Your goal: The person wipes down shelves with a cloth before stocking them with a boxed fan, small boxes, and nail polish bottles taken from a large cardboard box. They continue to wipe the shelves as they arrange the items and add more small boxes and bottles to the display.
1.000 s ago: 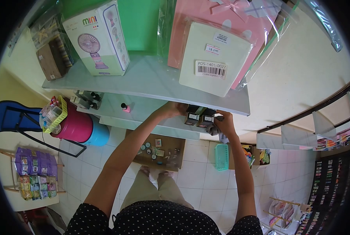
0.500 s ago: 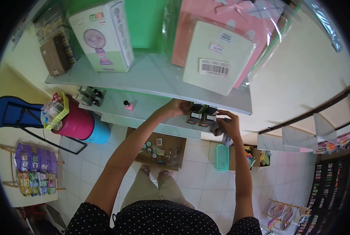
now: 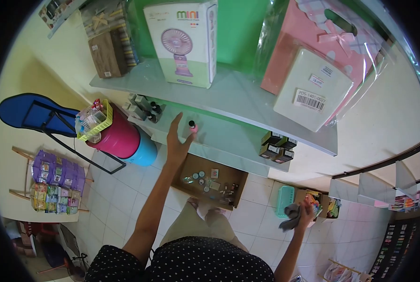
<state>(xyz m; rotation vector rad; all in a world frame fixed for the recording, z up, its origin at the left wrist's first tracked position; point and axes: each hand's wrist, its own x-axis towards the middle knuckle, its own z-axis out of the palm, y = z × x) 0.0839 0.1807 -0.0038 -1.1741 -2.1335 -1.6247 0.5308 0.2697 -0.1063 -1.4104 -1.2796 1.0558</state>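
My left hand (image 3: 178, 144) reaches over the front of the lower shelf (image 3: 224, 143), thumb and fingers apart around a small pink nail polish bottle (image 3: 193, 127) with a black cap. The thumb tip is right by the bottle, which stands upright. Down at the right, my right hand (image 3: 306, 214) grips a crumpled grey cloth (image 3: 291, 217) away from the shelf. Several small dark boxes (image 3: 277, 149) stand grouped at the shelf's right end. At its left end are grey boxes (image 3: 136, 107) and dark bottles (image 3: 153, 113).
Above, the upper shelf (image 3: 238, 91) carries a mini fan box (image 3: 184, 47), a brown box (image 3: 107, 55) and a pink gift bag (image 3: 285, 56). A cardboard box (image 3: 238, 190) lies by my feet, a teal basket (image 3: 284, 199) to its right. Pink and blue buckets (image 3: 120, 138) stand left.
My left hand has left the small dark boxes and moved left to the nail polish bottle. My right hand has dropped down and away from the shelf with the cloth. The view has shifted.
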